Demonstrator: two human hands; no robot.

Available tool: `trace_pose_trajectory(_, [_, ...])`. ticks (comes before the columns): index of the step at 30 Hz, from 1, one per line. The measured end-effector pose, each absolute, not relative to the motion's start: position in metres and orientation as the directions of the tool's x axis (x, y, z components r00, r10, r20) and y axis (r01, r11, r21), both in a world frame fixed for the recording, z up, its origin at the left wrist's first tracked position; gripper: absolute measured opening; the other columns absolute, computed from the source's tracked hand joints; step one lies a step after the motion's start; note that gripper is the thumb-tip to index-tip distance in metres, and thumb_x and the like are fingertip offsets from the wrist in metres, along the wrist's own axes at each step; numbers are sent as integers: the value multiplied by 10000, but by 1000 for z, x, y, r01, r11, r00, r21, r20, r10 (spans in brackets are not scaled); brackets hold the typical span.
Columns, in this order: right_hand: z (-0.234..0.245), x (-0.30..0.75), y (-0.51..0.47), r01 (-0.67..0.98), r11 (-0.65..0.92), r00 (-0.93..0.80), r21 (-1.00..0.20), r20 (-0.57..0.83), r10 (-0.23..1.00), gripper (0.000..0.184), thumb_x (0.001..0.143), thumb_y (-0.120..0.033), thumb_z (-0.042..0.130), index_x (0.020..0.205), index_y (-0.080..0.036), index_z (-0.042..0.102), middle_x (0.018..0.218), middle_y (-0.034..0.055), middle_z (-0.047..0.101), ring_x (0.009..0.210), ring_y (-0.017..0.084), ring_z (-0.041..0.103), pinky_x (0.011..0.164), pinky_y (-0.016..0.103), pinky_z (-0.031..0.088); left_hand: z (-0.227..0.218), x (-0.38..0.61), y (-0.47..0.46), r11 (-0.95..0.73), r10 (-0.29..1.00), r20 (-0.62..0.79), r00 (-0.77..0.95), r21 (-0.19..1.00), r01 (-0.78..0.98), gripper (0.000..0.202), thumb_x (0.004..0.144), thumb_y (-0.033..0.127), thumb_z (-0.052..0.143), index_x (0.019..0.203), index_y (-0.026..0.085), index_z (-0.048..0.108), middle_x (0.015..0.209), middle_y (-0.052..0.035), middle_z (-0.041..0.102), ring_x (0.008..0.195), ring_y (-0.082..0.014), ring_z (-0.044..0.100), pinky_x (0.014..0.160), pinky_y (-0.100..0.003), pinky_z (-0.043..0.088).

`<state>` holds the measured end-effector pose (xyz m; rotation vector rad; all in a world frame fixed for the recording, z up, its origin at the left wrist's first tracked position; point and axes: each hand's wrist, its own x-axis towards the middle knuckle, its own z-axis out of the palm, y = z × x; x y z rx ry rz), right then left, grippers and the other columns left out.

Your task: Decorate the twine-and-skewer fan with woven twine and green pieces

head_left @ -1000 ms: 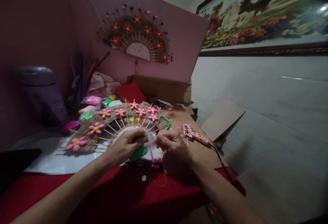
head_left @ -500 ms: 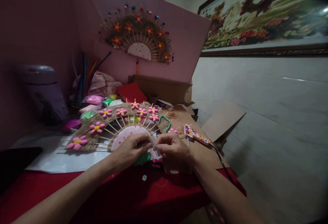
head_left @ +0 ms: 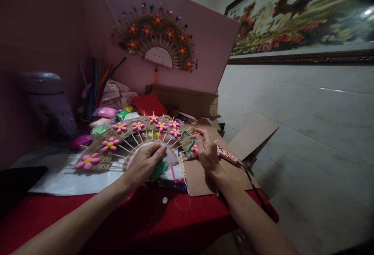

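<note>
A half-round jute fan (head_left: pixel 137 138) with wooden sticks and pink clay flowers lies on a white sheet on the red table. My left hand (head_left: pixel 144 163) is closed on a lump of green clay (head_left: pixel 157 169) over the fan's pale dotted centre. My right hand (head_left: pixel 206 150) reaches to the fan's right end with fingers loosely spread, touching a pink flower (head_left: pixel 194 148) beside a green pipe cleaner (head_left: pixel 188 142). A spotted glue gun (head_left: pixel 228 154) lies just right of that hand on cardboard.
A finished fan (head_left: pixel 157 39) hangs on the pink board behind. Clay packs, pipe cleaners and a purple jug (head_left: pixel 49 105) crowd the back left. A cardboard box (head_left: pixel 187 101) stands behind the work. Scissors (head_left: pixel 172 185) lie near the table's front. A framed picture (head_left: pixel 300 17) hangs on the right wall.
My right hand left the spot beside my left hand and moved right and away to the fan's right end. My left hand stayed on the green clay.
</note>
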<state>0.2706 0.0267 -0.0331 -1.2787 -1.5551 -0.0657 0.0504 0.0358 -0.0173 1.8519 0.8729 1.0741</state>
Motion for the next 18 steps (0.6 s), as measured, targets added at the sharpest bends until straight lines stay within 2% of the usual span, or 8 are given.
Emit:
trace_pose_trajectory(3, [-31,266,23,614,479,121,-628,674,729,248,921,-362,453,996,-194,620,914,68,649,854,179,595,780,330,463,-13,52,33,-475,843,387,375,861,180,290,856,353,476,632,176,531,613,18,479,585,-107,429,541,-232,381])
trace_pose_trajectory(6, [-25,258,15,529,587,-91,-614,646,758,255,908,-361,494,826,-202,675,853,53,651,871,182,577,831,341,441,-12,53,32,-499,823,416,387,855,142,217,850,313,475,719,183,590,700,-5,567,674,-126,496,617,-244,417])
trace_pose_trajectory(9, [-22,251,9,409,652,-275,-639,595,755,259,910,-347,498,814,-203,692,832,47,661,895,182,575,871,349,429,-16,54,33,-500,805,416,423,859,107,220,853,326,476,759,181,613,732,-12,592,697,-130,509,640,-252,421])
trace_pose_trajectory(11, [-23,249,8,358,647,-329,-674,557,763,263,907,-346,501,799,-201,691,821,44,656,878,177,583,846,338,442,-18,54,34,-508,795,417,441,854,108,230,861,336,472,785,179,621,740,-9,594,702,-131,512,647,-254,421])
trace_pose_trajectory(13, [-23,252,10,381,618,-267,-688,558,786,252,901,-337,505,787,-197,681,823,42,651,859,174,588,813,324,450,-19,54,33,-523,786,425,449,845,114,222,870,329,468,816,180,623,770,-8,603,730,-135,527,670,-257,425])
trace_pose_trajectory(14, [-23,255,12,429,597,-182,-678,582,792,241,895,-330,509,785,-194,675,835,44,651,860,176,589,806,322,449,-19,54,33,-534,784,433,445,836,126,213,872,319,466,820,179,619,781,-8,605,742,-136,532,682,-260,425])
trace_pose_trajectory(16, [-22,263,16,570,519,38,-637,652,757,212,889,-312,507,829,-187,668,866,55,657,864,184,590,799,327,441,-18,54,32,-558,788,449,421,810,180,200,874,296,465,793,176,603,765,-4,595,732,-135,528,684,-263,417])
trace_pose_trajectory(18, [-20,272,19,706,424,140,-567,699,702,199,887,-280,489,927,-177,655,840,62,671,835,196,593,777,337,434,-18,53,31,-570,801,459,384,782,255,204,872,274,459,739,175,578,711,4,569,688,-130,510,656,-263,402])
